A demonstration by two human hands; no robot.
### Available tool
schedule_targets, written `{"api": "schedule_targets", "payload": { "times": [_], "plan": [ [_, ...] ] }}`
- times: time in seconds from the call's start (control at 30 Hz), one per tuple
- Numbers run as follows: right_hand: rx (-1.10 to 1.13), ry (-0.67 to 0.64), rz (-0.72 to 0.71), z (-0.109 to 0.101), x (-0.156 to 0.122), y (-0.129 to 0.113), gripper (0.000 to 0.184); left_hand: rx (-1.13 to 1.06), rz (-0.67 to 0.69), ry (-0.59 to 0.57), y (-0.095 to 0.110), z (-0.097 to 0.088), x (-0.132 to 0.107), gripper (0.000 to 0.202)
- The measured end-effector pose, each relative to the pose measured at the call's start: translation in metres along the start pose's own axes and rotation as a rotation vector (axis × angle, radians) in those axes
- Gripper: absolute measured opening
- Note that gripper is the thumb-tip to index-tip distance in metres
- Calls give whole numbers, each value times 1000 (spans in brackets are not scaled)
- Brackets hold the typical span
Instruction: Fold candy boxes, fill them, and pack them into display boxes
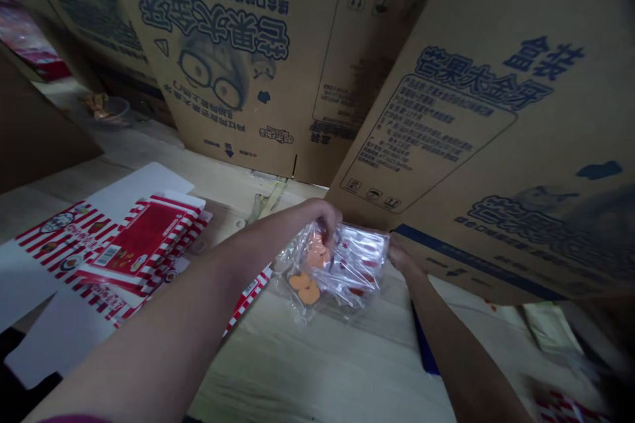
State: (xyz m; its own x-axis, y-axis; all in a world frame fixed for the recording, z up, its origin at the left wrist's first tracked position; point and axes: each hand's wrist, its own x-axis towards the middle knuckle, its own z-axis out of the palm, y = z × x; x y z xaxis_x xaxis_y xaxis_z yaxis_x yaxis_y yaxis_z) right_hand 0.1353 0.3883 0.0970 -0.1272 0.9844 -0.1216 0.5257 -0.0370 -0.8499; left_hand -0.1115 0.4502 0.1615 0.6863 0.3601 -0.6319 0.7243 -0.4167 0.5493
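Note:
Clear, shiny plastic packaging (364, 261) with small red parts showing through lies in front of me, beside a clear packet of orange pieces (305, 287). My left hand (327, 218) reaches in from above, its fingers bent down and closed on the packet of orange pieces. At the right edge of the shiny packaging is my right hand (401, 256), gripping its side; those fingertips are mostly hidden. Glare on the plastic blurs what is inside.
Flattened red-and-white striped cartons (133, 238) lie on the pale tabletop (297, 370) at left. Large brown cardboard boxes (297, 66) wall off the back and right. A small clear tub (112, 109) stands at back left. A dark blue object (425, 344) shows beside my right forearm.

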Motion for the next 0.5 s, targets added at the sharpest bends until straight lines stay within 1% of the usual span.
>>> {"api": "schedule_targets", "payload": {
  "times": [0.07, 0.13, 0.17, 0.2, 0.23, 0.27, 0.3, 0.33, 0.37, 0.4, 0.43, 0.5],
  "plan": [
    [-11, 146, 64, -3, -12, 11, 49, 10, -30, 35, -6, 2, 3, 39],
    [-29, 329, 112, -3, -33, 14, 64, 22, -50, 92, -9, 6, 4, 48],
    [-65, 434, 96, 0, -47, 11, 69, 31, -59, 129, -8, 8, 3, 53],
    [-139, 513, 37, 6, -62, 5, 70, 44, -71, 168, -7, 9, 2, 59],
    [-253, 535, -59, 14, -78, -3, 71, 60, -85, 207, -5, 9, 1, 65],
    [-401, 493, -183, 24, -92, -13, 71, 76, -100, 242, -3, 9, -1, 70],
    [-563, 383, -313, 36, -103, -23, 71, 90, -115, 273, 0, 8, -3, 73],
    [-707, 241, -416, 50, -112, -32, 73, 99, -128, 302, 2, 7, -5, 74],
    [-813, 124, -476, 63, -116, -40, 74, 102, -138, 330, 4, 6, -8, 73],
    [-886, 53, -498, 75, -118, -45, 73, 99, -148, 360, 6, 5, -13, 72],
    [-931, 33, -490, 85, -116, -49, 71, 92, -159, 399, 7, 5, -18, 70],
    [-965, 70, -427, 97, -107, -52, 68, 74, -193, 509, 5, 9, -34, 70]
  ]
}}
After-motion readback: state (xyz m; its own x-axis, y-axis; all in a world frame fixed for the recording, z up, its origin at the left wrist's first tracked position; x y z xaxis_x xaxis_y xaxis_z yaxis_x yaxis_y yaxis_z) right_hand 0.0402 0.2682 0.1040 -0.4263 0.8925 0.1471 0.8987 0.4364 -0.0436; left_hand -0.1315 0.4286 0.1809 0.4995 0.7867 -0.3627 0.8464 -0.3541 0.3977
